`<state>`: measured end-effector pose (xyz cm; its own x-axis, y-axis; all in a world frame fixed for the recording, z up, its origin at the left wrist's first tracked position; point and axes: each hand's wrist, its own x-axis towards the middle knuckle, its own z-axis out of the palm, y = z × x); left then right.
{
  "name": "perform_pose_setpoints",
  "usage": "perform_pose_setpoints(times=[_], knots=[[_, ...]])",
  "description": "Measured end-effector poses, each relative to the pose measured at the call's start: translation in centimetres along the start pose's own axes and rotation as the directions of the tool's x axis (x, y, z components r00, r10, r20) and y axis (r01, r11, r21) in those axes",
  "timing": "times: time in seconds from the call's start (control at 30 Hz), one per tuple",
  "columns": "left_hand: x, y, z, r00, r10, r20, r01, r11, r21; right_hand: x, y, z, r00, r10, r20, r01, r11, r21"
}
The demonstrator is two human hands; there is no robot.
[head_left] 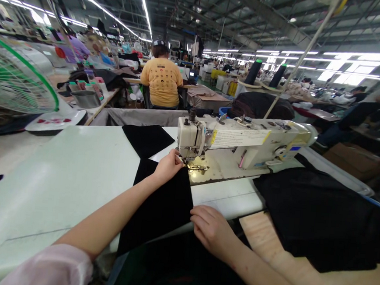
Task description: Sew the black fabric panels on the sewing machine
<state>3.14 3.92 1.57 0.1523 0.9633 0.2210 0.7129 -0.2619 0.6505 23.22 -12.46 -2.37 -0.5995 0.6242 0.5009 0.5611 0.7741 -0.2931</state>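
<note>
A black fabric piece (158, 206) lies under the front of the sewing machine (242, 142) and hangs over the table's near edge. Close to the needle, my left hand (169, 165) pinches this fabric at its upper corner, thumb and fingers together. My right hand (211, 230) grips the right edge of the same piece lower down, near the table edge. Beyond it, a second black fabric piece (146, 140) lies to the left of the machine head, its tip meeting the first piece. The needle tip itself is too small to make out.
More black fabric (319, 214) is piled on a wooden board (268, 236) at right. A green-rimmed fan (17, 76) stands at left. Two dark thread cones (254, 72) rise behind the machine. A person in a yellow shirt (162, 81) sits ahead, back turned.
</note>
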Motion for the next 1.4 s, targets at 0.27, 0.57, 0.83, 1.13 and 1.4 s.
perform_pose_setpoints(times=[0.27, 0.57, 0.83, 1.13, 1.4], knots=[[-13.6, 2.4, -1.1, 0.754, 0.543, 0.37, -0.617, 0.778, 0.117, 0.1, 0.0, -1.1, 0.998, -0.05, 0.027, 0.049, 0.998, 0.027], [-11.1, 0.0, -1.8, 0.69, 0.624, 0.366, -0.703, 0.697, 0.138, 3.2, 3.2, 0.2, 0.999, -0.021, 0.038, 0.02, 0.999, 0.026], [-6.7, -1.9, -2.0, 0.759, 0.56, 0.332, -0.628, 0.765, 0.143, 7.3, 6.1, 0.6, 0.997, 0.034, 0.07, -0.024, 0.991, -0.133], [-1.9, -3.1, -2.3, 0.803, 0.493, 0.335, -0.573, 0.793, 0.209, 10.3, 8.0, 1.9, 0.984, 0.175, 0.043, -0.162, 0.962, -0.219], [-2.3, -4.0, -0.5, 0.874, 0.409, 0.262, -0.478, 0.822, 0.309, 5.9, 4.4, -0.1, 0.978, 0.203, 0.047, -0.195, 0.97, -0.146]])
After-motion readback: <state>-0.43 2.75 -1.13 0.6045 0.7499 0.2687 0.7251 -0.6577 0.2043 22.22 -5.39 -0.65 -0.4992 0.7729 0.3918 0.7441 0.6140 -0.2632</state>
